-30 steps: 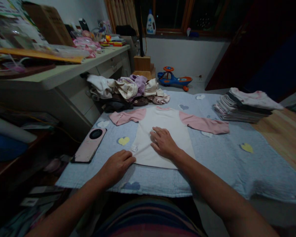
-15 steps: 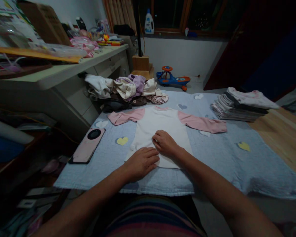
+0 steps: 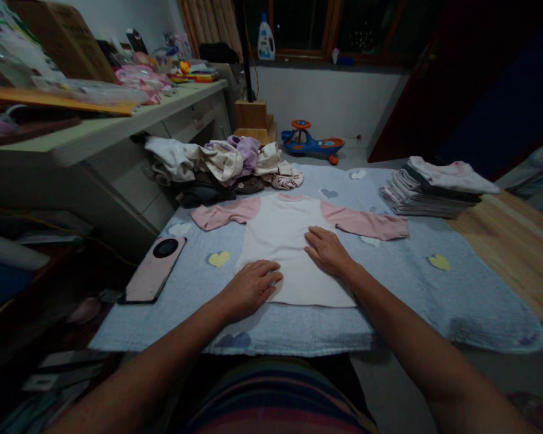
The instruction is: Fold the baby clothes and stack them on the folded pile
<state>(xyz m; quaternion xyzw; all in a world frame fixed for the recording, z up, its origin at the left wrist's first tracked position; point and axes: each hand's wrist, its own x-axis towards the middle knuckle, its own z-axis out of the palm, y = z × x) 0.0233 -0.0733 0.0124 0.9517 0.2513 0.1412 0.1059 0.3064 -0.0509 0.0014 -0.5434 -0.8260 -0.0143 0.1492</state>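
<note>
In the middle of the frame, a small long-sleeved shirt (image 3: 287, 253) is lying flat (white body, pink sleeves), its sleeves stretching out to both sides and its hem facing the person. The left hand (image 3: 251, 289) is resting open and palm down on the lower left edge of the shirt, its fingers close together. The right hand (image 3: 327, 251) is pressing open on the right side of the shirt's body, just below the sleeve, its fingers slightly spread. Neither hand is gripping anything.

Under the shirt, a pale blue blanket (image 3: 452, 301) is covering a wooden surface (image 3: 516, 253), with a yellow heart patch (image 3: 219, 259) showing beside the shirt. A pink phone (image 3: 154, 269) is lying near the blanket's left edge. Along the far edge, a heap of crumpled clothes (image 3: 221, 163) is sitting beyond the collar, while a stack of folded clothes (image 3: 429, 190) is rising at upper right. Farther off, a blue and orange ride-on toy car (image 3: 312, 141) is standing on the floor (beneath the window), and a white table (image 3: 95, 129) is running along the upper left.
</note>
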